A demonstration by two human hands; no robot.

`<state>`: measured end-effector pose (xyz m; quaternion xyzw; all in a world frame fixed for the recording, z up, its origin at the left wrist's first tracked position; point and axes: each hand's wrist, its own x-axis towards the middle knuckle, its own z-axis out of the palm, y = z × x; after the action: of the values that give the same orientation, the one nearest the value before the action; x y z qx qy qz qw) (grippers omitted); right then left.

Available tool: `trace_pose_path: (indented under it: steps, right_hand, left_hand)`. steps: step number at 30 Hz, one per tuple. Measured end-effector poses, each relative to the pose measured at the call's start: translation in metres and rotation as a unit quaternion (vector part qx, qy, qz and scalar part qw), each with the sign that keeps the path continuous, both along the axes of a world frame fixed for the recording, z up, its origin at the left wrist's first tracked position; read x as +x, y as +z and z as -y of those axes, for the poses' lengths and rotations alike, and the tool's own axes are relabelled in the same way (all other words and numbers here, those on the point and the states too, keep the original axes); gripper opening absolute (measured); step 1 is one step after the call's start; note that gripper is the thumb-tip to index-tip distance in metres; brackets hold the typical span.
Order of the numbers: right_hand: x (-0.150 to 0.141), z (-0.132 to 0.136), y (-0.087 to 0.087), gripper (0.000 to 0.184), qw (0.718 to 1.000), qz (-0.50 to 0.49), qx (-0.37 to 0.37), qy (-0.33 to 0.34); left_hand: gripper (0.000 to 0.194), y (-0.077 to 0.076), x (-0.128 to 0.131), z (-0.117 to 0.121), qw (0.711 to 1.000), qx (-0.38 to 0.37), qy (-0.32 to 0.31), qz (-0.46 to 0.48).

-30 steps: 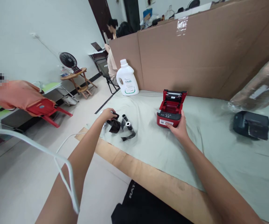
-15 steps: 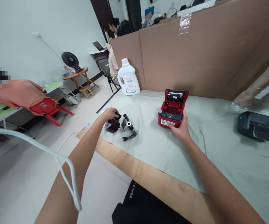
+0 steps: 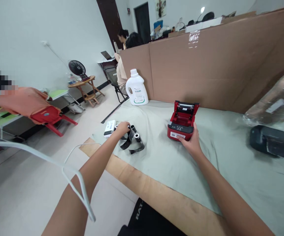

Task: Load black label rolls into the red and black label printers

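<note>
While left hand (image 3: 122, 128) grips black rolls (image 3: 132, 139) | red printer (image 3: 182, 121) against right fingers (image 3: 189, 139)

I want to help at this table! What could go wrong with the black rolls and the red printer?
The black ribbon rolls under the left hand trail loose strips, which could tangle or crease. They lie near the table edge and might roll off. The red printer, lid open, could slide if the right hand lets go.
</note>
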<state>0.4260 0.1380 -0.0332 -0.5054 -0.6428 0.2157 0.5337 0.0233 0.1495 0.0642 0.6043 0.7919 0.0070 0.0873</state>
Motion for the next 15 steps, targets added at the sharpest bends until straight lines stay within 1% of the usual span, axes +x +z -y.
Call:
trace_pose_path:
  steps: [3,5,6,8,10,11,13,15]
  right_hand:
    - [0.001,0.0,-0.001,0.114,1.0,0.001,-0.002,-0.001]
    - [0.001,0.0,0.0,0.114,1.0,0.003,0.0,0.003]
    - [0.001,0.0,0.0,0.113,1.0,0.003,0.001,0.006]
    - [0.001,0.0,0.002,0.111,1.0,0.002,0.005,0.013]
    - [0.001,0.001,0.004,0.111,1.0,-0.002,0.007,0.019]
    - [0.001,0.001,0.005,0.111,1.0,-0.004,0.007,0.021]
    - [0.001,0.001,0.004,0.111,1.0,-0.007,0.006,0.023]
    - [0.001,0.001,0.003,0.112,1.0,-0.007,0.007,0.018]
  left_hand:
    - [0.043,0.006,-0.003,0.002,1.0,0.026,-0.001,-0.008]
    - [0.044,0.015,-0.004,0.004,0.998,0.067,-0.011,-0.01]
    - [0.043,0.019,-0.002,0.004,0.996,0.089,-0.029,-0.002]
    - [0.041,0.026,0.004,0.006,0.99,0.106,-0.093,0.027]
    - [0.041,0.03,0.014,0.007,0.984,0.084,-0.155,0.035]
    - [0.043,0.031,0.02,0.007,0.984,0.063,-0.165,0.018]
    - [0.048,0.031,0.03,0.006,0.988,0.024,-0.148,-0.039]
    - [0.047,0.029,0.036,0.004,0.989,-0.013,-0.117,-0.086]
